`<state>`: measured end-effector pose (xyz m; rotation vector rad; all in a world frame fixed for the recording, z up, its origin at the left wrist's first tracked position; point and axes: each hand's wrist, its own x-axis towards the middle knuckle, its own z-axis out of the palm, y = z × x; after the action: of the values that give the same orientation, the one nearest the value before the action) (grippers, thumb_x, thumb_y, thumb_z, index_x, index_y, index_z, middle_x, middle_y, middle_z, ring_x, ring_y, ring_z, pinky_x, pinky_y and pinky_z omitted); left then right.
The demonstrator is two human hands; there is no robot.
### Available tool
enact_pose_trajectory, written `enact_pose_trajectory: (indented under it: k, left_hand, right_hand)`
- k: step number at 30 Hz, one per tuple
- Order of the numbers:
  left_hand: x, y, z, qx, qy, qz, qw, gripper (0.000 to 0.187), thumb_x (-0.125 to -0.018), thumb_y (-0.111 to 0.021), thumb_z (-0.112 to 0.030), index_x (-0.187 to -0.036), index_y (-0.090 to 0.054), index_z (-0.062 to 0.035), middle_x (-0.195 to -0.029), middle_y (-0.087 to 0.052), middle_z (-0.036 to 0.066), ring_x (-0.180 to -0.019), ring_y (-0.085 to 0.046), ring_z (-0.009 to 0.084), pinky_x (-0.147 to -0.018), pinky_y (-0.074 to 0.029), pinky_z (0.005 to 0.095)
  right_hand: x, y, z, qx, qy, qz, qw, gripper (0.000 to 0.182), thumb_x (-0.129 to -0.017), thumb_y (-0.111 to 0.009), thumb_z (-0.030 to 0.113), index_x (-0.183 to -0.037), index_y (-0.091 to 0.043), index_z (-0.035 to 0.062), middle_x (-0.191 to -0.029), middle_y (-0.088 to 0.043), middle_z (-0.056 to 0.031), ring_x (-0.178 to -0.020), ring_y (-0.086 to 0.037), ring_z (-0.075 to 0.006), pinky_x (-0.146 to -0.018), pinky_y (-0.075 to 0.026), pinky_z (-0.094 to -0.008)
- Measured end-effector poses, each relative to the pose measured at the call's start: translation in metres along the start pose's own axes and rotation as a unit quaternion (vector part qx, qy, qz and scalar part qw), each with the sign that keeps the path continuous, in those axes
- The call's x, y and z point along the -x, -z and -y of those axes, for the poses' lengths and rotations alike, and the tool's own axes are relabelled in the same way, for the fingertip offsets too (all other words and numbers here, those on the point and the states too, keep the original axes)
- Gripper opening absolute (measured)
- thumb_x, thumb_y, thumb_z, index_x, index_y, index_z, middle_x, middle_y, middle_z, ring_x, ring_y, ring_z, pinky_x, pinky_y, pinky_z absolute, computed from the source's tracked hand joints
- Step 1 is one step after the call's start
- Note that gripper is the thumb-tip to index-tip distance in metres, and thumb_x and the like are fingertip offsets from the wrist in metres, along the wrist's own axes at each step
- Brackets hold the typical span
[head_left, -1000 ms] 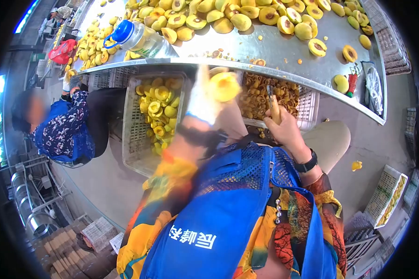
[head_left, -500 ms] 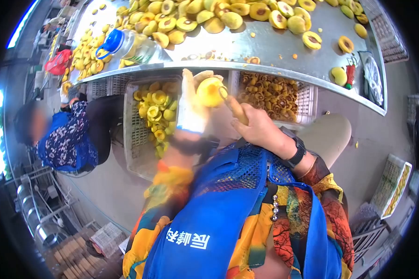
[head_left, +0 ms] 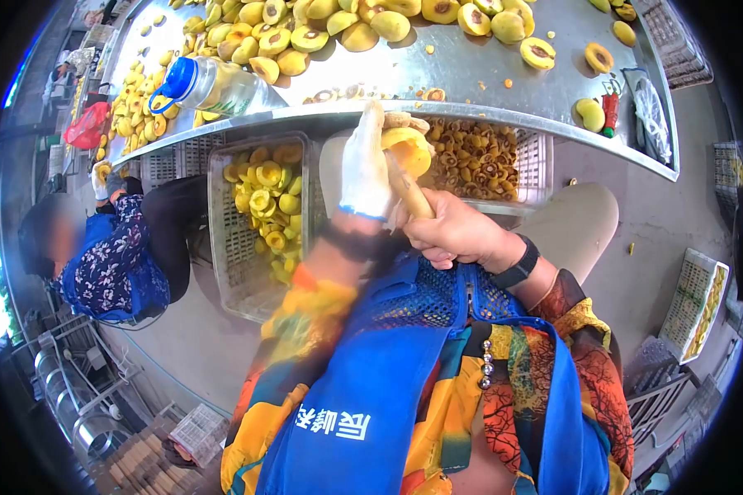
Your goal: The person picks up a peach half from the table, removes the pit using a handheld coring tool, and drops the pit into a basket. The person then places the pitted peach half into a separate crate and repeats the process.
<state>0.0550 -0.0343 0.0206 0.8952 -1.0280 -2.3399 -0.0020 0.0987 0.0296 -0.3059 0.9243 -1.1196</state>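
My left hand (head_left: 365, 169), in a white glove, holds a yellow peach half (head_left: 410, 148) with its hollowed side showing. Bare and closed, my right hand (head_left: 464, 228) grips a pitting tool (head_left: 411, 196) by its wooden handle. The tool's upper end meets the near edge of the peach half, and its working tip is hard to make out. Both hands are just below the metal table's front edge. Beneath the table, a crate (head_left: 221, 239) of yellow peach halves is left of my hands. Behind and right of them, another crate (head_left: 538, 169) contains brownish pits and scraps.
The metal table (head_left: 470, 78) carries a pile of cut peaches (head_left: 305, 37), a blue-capped bottle (head_left: 223, 87), a red-handled tool (head_left: 610, 111) and a plastic bag (head_left: 650, 124). A co-worker (head_left: 111, 264) sits at left. A crate (head_left: 692, 305) stands on the floor at right.
My left hand has moved right and tilted the peach half. The tool has swung from the fruit's right side to its near left edge, and my right hand has turned and lowered slightly.
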Motion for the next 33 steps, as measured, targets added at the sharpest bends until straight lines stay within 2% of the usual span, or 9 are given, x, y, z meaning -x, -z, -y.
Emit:
enact_pose_trajectory:
  k: [2, 5, 8, 9, 10, 13, 19, 25, 33]
  left_hand:
    - [0.0, -0.003, 0.002, 0.083, 0.036, 0.015, 0.996, 0.05, -0.091, -0.042, -0.05, -0.087, -0.06, -0.0035, -0.083, -0.064, 0.015, -0.062, -0.061, 0.0273, -0.052, -0.05, 0.0293]
    - [-0.002, -0.001, -0.006, 0.134, 0.127, 0.022, 0.983, 0.048, -0.09, -0.04, -0.054, -0.09, -0.058, -0.0095, -0.085, -0.064, 0.015, -0.062, -0.062, 0.031, -0.053, -0.05, 0.0317]
    - [-0.016, 0.028, 0.004, 0.115, 0.13, 0.059, 0.983, 0.048, -0.088, -0.04, -0.057, -0.097, -0.057, -0.0129, -0.086, -0.064, 0.013, -0.063, -0.062, 0.0306, -0.056, -0.051, 0.0355]
    - [-0.019, 0.036, 0.008, 0.176, 0.147, 0.11, 0.967, 0.047, -0.09, -0.039, -0.054, -0.102, -0.054, -0.011, -0.091, -0.063, 0.013, -0.074, -0.062, 0.0289, -0.065, -0.051, 0.0377]
    - [-0.018, 0.034, 0.009, 0.159, 0.115, 0.087, 0.977, 0.046, -0.091, -0.039, -0.052, -0.103, -0.053, -0.0101, -0.092, -0.062, 0.013, -0.078, -0.061, 0.0279, -0.069, -0.05, 0.0377]
    - [-0.009, 0.021, 0.014, 0.16, 0.051, 0.046, 0.985, 0.04, -0.095, -0.037, -0.042, -0.107, -0.05, -0.0065, -0.099, -0.058, 0.011, -0.091, -0.057, 0.0236, -0.081, -0.047, 0.0356]
    - [-0.002, 0.004, 0.018, 0.131, 0.029, -0.026, 0.991, 0.036, -0.094, -0.044, -0.038, -0.108, -0.051, -0.0059, -0.095, -0.057, 0.01, -0.085, -0.056, 0.0216, -0.076, -0.049, 0.0341]
    - [-0.008, 0.003, 0.023, 0.056, -0.039, -0.022, 0.997, 0.038, -0.093, -0.045, -0.039, -0.095, -0.057, -0.0036, -0.083, -0.059, 0.01, -0.074, -0.058, 0.0209, -0.066, -0.05, 0.0329]
    - [-0.004, 0.007, 0.014, 0.012, 0.013, -0.004, 1.0, 0.055, -0.091, -0.038, -0.052, -0.09, -0.06, -0.0015, -0.08, -0.063, 0.015, -0.064, -0.059, 0.0227, -0.058, -0.051, 0.0319]
  right_hand:
    - [0.001, 0.007, 0.0, -0.082, -0.006, 0.063, 0.995, 0.008, -0.084, -0.05, 0.007, -0.089, -0.046, 0.0033, -0.055, -0.039, 0.0005, -0.036, -0.035, -0.0056, -0.032, -0.031, -0.0203]
    - [-0.003, 0.018, -0.005, -0.061, 0.017, 0.113, 0.992, 0.01, -0.084, -0.052, 0.007, -0.092, -0.048, 0.0029, -0.056, -0.043, 0.0003, -0.036, -0.037, -0.0053, -0.033, -0.031, -0.0201]
    - [0.004, 0.019, 0.0, 0.132, 0.105, 0.113, 0.979, 0.012, -0.082, -0.055, 0.006, -0.093, -0.05, 0.0023, -0.058, -0.047, 0.0001, -0.037, -0.04, -0.0053, -0.033, -0.031, -0.0202]
    - [0.001, 0.016, 0.0, 0.145, 0.112, 0.016, 0.983, 0.013, -0.081, -0.057, 0.006, -0.092, -0.051, 0.0021, -0.059, -0.05, -0.0002, -0.038, -0.043, -0.0057, -0.033, -0.033, -0.0206]
    - [-0.003, 0.014, 0.001, 0.137, 0.105, -0.074, 0.982, 0.014, -0.081, -0.057, 0.008, -0.093, -0.05, 0.0022, -0.058, -0.049, 0.0003, -0.037, -0.043, -0.0063, -0.033, -0.034, -0.0211]
    - [-0.014, 0.015, -0.007, 0.152, 0.137, -0.172, 0.963, 0.013, -0.083, -0.054, 0.01, -0.092, -0.049, 0.0026, -0.057, -0.047, 0.0004, -0.037, -0.042, -0.0067, -0.033, -0.034, -0.0213]
    - [-0.012, 0.001, -0.001, 0.15, 0.089, -0.208, 0.963, 0.014, -0.083, -0.05, 0.01, -0.093, -0.045, 0.0012, -0.055, -0.046, -0.0008, -0.036, -0.043, -0.0084, -0.033, -0.035, -0.0229]
    - [-0.012, -0.003, -0.004, 0.137, 0.079, -0.188, 0.969, 0.014, -0.081, -0.045, 0.007, -0.093, -0.044, -0.0006, -0.055, -0.046, -0.0025, -0.036, -0.043, -0.0098, -0.032, -0.035, -0.0239]
    - [-0.007, -0.001, -0.005, 0.158, 0.034, -0.12, 0.979, 0.011, -0.08, -0.045, 0.005, -0.091, -0.045, 0.0017, -0.055, -0.045, -0.0018, -0.036, -0.042, -0.0091, -0.032, -0.034, -0.0235]
